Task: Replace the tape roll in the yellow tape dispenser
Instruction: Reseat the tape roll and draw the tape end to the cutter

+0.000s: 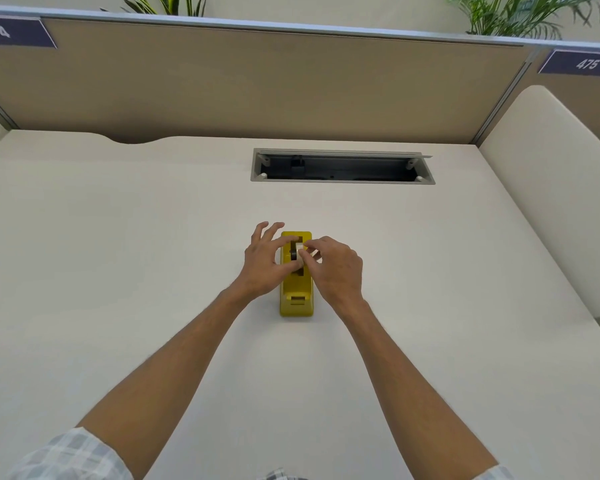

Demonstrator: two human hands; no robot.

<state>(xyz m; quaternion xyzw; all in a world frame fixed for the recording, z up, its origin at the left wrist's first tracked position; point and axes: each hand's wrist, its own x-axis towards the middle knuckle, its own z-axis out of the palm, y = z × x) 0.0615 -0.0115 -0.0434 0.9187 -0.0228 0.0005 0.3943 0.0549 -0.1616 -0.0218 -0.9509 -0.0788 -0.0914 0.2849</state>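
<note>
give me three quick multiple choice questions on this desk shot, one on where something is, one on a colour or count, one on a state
1. Where is the cable tray relative to the tape dispenser?
A nearer the person
B farther away, toward the partition
C on top of it

2. What colour is the dispenser?
A yellow
B red
C black

3. What are the hands doing?
A resting flat on the desk
B both at the tape roll in the dispenser
C holding scissors

Answers: 1 B, the tray lies beyond the dispenser. 2 A, its body is yellow. 3 B, left hand and right hand meet on the roll.
</note>
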